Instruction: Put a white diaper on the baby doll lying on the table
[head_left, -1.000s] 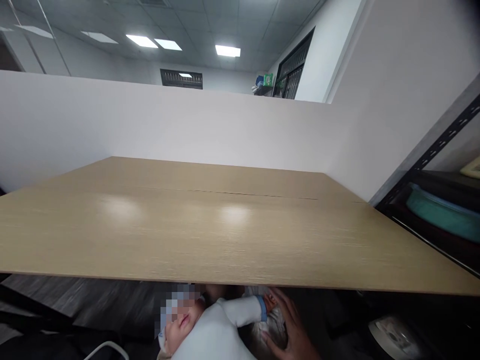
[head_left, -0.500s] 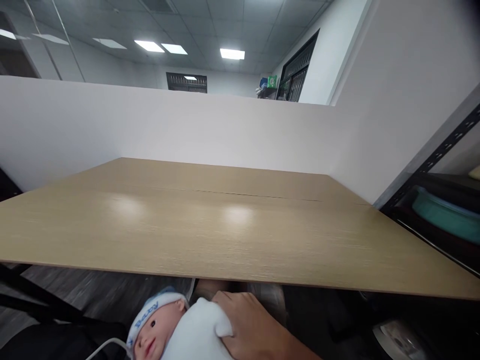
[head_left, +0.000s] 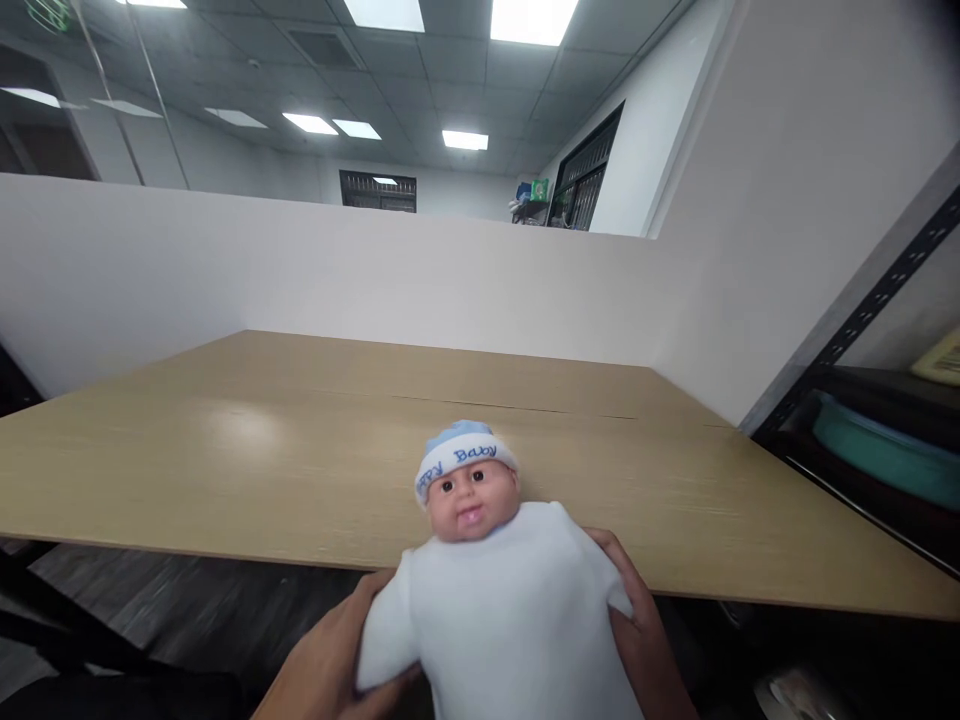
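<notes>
A baby doll (head_left: pixel 495 585) in a white garment and a blue-and-white cap is upright in front of me, its head level with the near edge of the wooden table (head_left: pixel 225 470). My left hand (head_left: pixel 330 655) grips the doll's left side under its arm. My right hand (head_left: pixel 637 620) grips its right side. Both hands are closed round the doll's body, with the fingers partly hidden behind the white cloth.
White partition walls stand behind and right of the table. A black metal shelf (head_left: pixel 877 300) at the right holds a teal round object (head_left: pixel 885 450). Dark floor shows under the table's near edge.
The doll has come up from below the table edge to in front of it, now upright. My left hand has come into view and both hands hold it.
</notes>
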